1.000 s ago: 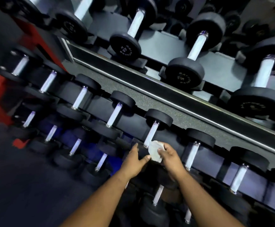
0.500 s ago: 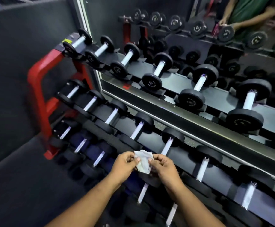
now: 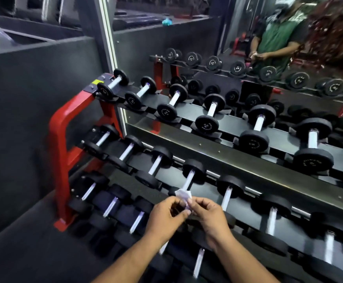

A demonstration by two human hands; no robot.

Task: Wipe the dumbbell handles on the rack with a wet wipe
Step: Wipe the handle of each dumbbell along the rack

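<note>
A small white wet wipe (image 3: 183, 196) is bunched between my two hands, above the middle tier of the rack. My left hand (image 3: 164, 216) pinches its left side and my right hand (image 3: 209, 218) pinches its right side. Just behind the wipe stands a black dumbbell with a shiny handle (image 3: 189, 180) on the middle tier. The red-framed rack (image 3: 61, 144) carries three tiers of black dumbbells with silver handles, running from upper left to lower right. Neither hand touches a handle.
A large mirror (image 3: 238, 43) stands behind the top tier and reflects the rack and a person in a green shirt. A dark grey wall is at the left. Dark floor lies at the lower left, in front of the rack's red foot (image 3: 61, 223).
The view has lifted and drawn back, so more of the rack and mirror shows. Both hands have stayed together on the wipe, which now looks more crumpled between the fingers.
</note>
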